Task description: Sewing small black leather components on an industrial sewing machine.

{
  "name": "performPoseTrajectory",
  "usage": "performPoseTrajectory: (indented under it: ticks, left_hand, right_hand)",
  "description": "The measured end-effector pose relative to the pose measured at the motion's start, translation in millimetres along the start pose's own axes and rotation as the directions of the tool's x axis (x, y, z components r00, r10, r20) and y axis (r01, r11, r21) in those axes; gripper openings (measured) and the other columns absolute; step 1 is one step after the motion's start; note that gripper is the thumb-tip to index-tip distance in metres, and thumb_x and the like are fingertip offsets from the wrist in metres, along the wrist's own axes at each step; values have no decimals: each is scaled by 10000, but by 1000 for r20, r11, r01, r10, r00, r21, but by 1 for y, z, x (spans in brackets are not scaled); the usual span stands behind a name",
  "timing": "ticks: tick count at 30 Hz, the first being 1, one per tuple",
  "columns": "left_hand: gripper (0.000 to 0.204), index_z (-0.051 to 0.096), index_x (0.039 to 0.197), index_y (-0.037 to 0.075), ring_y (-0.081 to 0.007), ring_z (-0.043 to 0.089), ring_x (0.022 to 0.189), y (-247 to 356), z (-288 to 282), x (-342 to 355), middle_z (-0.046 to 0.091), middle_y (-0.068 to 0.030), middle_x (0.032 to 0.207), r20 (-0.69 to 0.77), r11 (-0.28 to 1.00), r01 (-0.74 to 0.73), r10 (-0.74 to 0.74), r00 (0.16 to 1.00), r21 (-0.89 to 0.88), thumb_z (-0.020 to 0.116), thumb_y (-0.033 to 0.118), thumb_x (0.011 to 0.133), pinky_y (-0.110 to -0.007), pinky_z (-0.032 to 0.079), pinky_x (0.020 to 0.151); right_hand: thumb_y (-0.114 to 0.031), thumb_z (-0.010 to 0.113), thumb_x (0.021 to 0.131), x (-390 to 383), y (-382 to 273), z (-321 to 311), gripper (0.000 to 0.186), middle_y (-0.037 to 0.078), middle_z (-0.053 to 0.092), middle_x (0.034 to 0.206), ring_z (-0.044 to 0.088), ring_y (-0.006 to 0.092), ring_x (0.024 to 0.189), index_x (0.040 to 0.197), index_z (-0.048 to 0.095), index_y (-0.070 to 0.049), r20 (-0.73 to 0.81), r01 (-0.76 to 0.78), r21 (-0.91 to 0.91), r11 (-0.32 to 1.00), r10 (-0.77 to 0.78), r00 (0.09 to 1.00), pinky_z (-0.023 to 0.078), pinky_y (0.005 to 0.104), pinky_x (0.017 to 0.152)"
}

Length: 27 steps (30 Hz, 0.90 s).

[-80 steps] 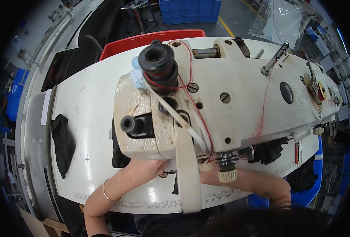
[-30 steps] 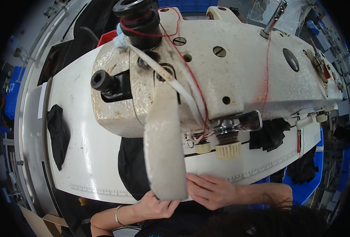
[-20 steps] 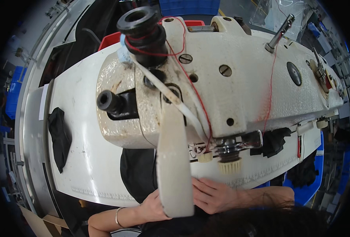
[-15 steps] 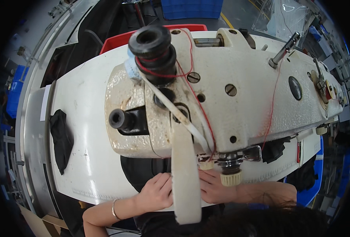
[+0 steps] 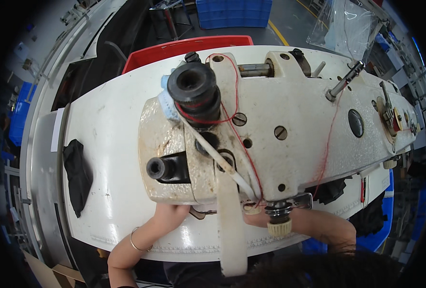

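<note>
Directly below the camera, a cream industrial sewing machine (image 5: 270,129) is filling most of the view, and both of the person's hands are working underneath its head, at about six o'clock from the black knob (image 5: 194,89) on top. The left hand (image 5: 167,211) is reaching in from seven o'clock, a thin bracelet (image 5: 133,240) sitting on its wrist; the right hand (image 5: 256,218) is coming in from five o'clock along the forearm. The machine body is hiding the fingers of both hands, so I cannot tell whether they are spread, closed or pinching anything.

Whatever they are handling is lying on the white table (image 5: 107,144) under the needle end and is mostly hidden. Dark fabric (image 5: 335,189) is showing at four o'clock under the machine's arm, and a separate black scrap (image 5: 77,175) is lying well apart at nine o'clock near the table edge. Judging by how that cloth is bunching, it is light, limp and likely to slide on the smooth tabletop, so it seems best held flat with fingertips pressing down on either side of the needle rather than gripped at one corner.

A cream tape (image 5: 232,225) is hanging down from the head between the two hands, and red thread (image 5: 237,129) is running across the top of the machine. A red bin (image 5: 174,48) is standing behind at twelve o'clock.
</note>
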State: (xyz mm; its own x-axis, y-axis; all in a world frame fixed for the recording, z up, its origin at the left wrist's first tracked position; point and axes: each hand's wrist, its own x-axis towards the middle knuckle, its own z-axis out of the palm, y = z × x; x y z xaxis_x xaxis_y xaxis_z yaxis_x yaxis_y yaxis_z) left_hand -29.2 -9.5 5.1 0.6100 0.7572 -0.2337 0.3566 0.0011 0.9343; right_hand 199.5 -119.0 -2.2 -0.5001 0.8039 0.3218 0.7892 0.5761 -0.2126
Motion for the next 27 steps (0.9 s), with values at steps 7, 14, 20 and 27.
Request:
performPoseTrajectory:
  ticks: [7, 14, 20, 27]
  left_hand:
    - [404, 644, 998, 5, -385, 573, 999, -13, 19, -10, 603, -198, 1032, 283, 522, -639, 605, 744, 565, 681, 49, 597, -475, 457, 868]
    - [531, 397, 1249, 4, -318, 571, 1014, -28, 19, -16, 526, -211, 1141, 343, 815, -446, 326, 881, 370, 410, 420, 919, -452, 528, 824]
    - [421, 354, 1271, -6, -283, 537, 1089, -41, 12, -20, 480, -195, 1211, 436, 766, -462, 265, 860, 446, 403, 269, 956, -387, 493, 940]
    - [400, 333, 1286, -11, -273, 528, 1094, -26, 22, -17, 462, -196, 1231, 346, 751, -540, 426, 836, 381, 350, 239, 974, -377, 485, 939]
  right_hand:
    - [-121, 586, 684, -1, 0, -4, 89, 28, 583, 810, 570, 111, 534, 746, 622, -69, -55, -6, 0, 1000, 6, 998, 428, 250, 386]
    - [-121, 583, 703, -5, -2, -7, 143, 15, 599, 884, 582, 95, 579, 819, 636, -55, -101, -19, 5, 1000, 20, 995, 440, 230, 416]
    - [-121, 582, 718, -4, -3, -11, 183, 6, 611, 937, 591, 84, 611, 871, 645, -45, -137, -13, 14, 1000, 15, 990, 449, 215, 437]
    - [-129, 576, 750, -8, -6, -9, 185, 39, 606, 935, 602, 122, 635, 897, 634, -31, -132, -62, -1, 998, 61, 989, 480, 253, 481]
